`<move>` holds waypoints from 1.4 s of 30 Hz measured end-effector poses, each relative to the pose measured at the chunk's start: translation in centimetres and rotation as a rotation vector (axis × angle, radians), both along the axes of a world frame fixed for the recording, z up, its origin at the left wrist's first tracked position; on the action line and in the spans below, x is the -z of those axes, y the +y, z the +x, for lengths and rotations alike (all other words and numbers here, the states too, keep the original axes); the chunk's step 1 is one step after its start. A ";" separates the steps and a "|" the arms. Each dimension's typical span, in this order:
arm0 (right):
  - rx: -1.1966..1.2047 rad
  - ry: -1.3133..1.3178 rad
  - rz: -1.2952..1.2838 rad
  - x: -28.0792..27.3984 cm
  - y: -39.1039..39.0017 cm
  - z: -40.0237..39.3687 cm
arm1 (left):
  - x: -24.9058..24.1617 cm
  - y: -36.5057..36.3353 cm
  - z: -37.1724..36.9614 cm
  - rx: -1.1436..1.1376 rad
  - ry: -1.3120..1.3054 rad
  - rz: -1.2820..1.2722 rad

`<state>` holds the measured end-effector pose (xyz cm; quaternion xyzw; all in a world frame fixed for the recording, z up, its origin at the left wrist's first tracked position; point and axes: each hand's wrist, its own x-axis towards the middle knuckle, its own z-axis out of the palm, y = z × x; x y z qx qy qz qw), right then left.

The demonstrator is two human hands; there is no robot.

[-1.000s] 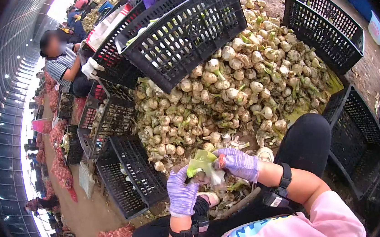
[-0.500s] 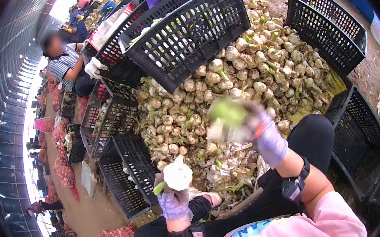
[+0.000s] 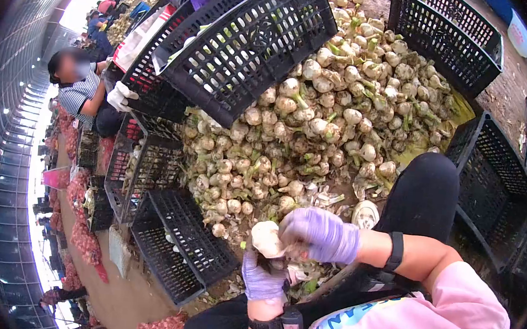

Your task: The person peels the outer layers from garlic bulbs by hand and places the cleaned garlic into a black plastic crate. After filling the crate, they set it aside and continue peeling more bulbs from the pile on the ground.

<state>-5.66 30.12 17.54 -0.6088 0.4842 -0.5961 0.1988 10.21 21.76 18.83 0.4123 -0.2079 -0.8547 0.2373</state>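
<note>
Gloved hands meet near the lap: the left hand [image 3: 263, 277] closes from below on a peeled white garlic bulb [image 3: 267, 238], stem end hidden, the right hand [image 3: 320, 233] gripping its right side, near the heaped unpeeled garlic pile [image 3: 318, 125].

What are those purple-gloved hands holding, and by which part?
A white peeled garlic bulb: the left hand grips its lower end from below, and the right hand closes over its side.

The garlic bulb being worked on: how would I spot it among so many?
Start at the big garlic pile, then drop to its near edge, where two purple-gloved hands meet. The bulb sits between left hand and right hand, clean white and lifted, unlike the dirtier stemmed ones.
</note>
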 end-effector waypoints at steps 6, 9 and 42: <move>0.218 -1.122 0.168 -0.7 0.4 -3.4 | -0.5 -0.7 1.0 0.058 0.151 -0.168; 0.019 -0.477 0.310 -1.2 0.7 -2.5 | -0.6 -1.1 1.1 0.031 0.101 -0.212; 0.090 0.055 0.979 2.6 -1.1 -3.0 | 19.2 -18.0 -11.1 0.586 -0.987 -1.089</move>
